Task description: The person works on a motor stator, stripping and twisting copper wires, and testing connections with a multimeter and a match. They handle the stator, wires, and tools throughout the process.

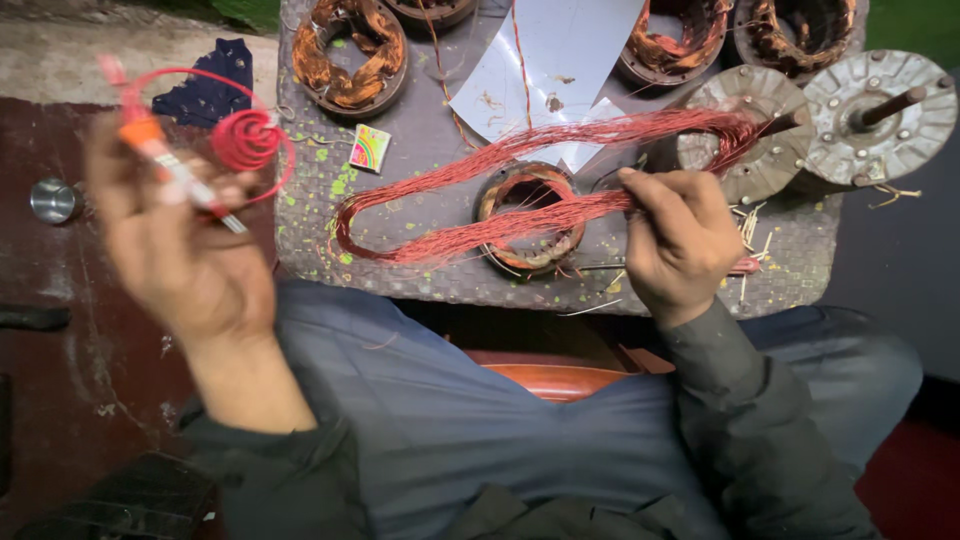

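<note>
From the head view, we see our left hand [180,250] closed around an orange-tipped tool [175,170], blurred, beside a red wire spool [247,140]. Our right hand [675,240] pinches the copper wire loop [520,190] lying across the tabletop [420,130] over a stator [528,215].

The person wears a dark grey-green long-sleeved top, its cuffs pushed back a little from the wrists of the bare left hand [175,250] and right hand [680,245]. Blue-grey cloth covers the lap and knees, creased in soft folds.
</note>
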